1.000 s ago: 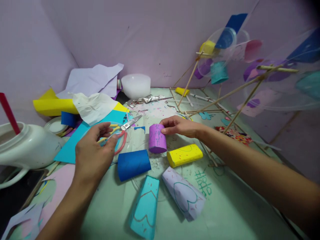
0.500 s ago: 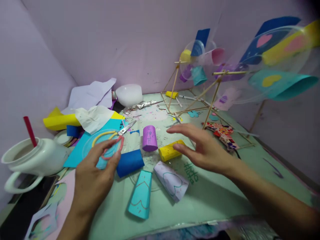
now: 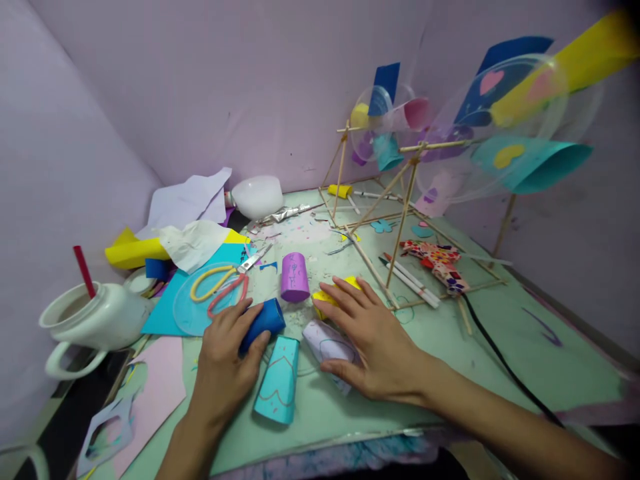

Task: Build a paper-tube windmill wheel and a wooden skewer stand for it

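Note:
My left hand (image 3: 233,353) is closed around a blue paper tube (image 3: 270,319), fingers on top and thumb at its near side. My right hand (image 3: 365,337) lies with fingers apart over a yellow paper tube (image 3: 325,297) and a pale lilac paper tube (image 3: 323,340), hiding part of both. Between the hands a turquoise paper tube (image 3: 277,387) with drawn wavy lines lies on the table. A purple paper tube (image 3: 295,279) with writing stands farther back. Scissors (image 3: 227,287) with yellow and red handles rest on a clear lid (image 3: 183,310), left of the blue tube.
At right, stick frames (image 3: 400,233) carry clear discs with coloured paper tubes. Marker pens (image 3: 413,280), a patterned cloth-like piece (image 3: 435,257) and a black cable (image 3: 505,367) lie nearby. At left are a white teapot-like vessel (image 3: 100,320), turquoise paper (image 3: 163,313) and pink paper scraps (image 3: 160,380).
My left hand has let go of the scissors and come down onto the blue tube. My right hand has lowered onto the yellow and lilac tubes. The view has shifted slightly.

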Tool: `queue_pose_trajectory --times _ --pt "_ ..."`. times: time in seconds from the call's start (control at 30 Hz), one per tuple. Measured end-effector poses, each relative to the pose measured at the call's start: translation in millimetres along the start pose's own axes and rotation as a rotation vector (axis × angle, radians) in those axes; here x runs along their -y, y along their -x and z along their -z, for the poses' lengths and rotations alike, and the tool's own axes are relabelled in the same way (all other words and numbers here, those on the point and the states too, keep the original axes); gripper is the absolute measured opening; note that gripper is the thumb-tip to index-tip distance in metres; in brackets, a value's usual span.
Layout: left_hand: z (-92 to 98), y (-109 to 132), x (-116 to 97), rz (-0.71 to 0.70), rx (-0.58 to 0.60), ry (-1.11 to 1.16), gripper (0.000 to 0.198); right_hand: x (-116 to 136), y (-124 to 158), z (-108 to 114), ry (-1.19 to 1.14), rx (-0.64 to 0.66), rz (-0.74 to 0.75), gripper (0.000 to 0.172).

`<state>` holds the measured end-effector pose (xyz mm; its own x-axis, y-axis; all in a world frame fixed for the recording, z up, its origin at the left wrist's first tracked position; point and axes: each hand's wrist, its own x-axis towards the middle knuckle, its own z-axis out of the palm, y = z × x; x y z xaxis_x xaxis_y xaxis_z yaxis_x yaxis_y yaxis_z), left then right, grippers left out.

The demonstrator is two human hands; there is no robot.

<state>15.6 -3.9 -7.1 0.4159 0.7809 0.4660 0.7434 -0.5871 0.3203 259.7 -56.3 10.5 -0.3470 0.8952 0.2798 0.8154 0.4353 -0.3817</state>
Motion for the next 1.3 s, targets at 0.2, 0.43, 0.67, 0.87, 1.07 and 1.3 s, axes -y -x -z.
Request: queue_pose_trajectory --times 0.2,0.43,0.67,0.87,1.07,1.3 --pt "-3.9 0 -1 -0.018 -0.026 -0.030 0.034 4 -2 -10 0.111 -0.005 -0.058 0.065" --pt "1.1 2 -2 0.023 -0.107 0.062 0.039 3 -7 4 0.082 -0.041 -0.068 0.056" --pt "7.6 3 -5 0.211 -0.233 0.194 0.036 -12 -62 21 0.109 0.065 0.016 0.047" --pt "3.0 7 -4 0.213 -0.223 0.213 0.034 -14 -81 3 0.212 0.186 0.176 0.046" --pt "5.5 7 -4 0.228 -0.227 0.202 0.035 -15 -81 -1 0.270 0.226 0.204 0.046" --pt "7.2 8 -4 0.226 -0.235 0.208 0.035 -10 -80 7 0.273 0.199 0.201 0.048"
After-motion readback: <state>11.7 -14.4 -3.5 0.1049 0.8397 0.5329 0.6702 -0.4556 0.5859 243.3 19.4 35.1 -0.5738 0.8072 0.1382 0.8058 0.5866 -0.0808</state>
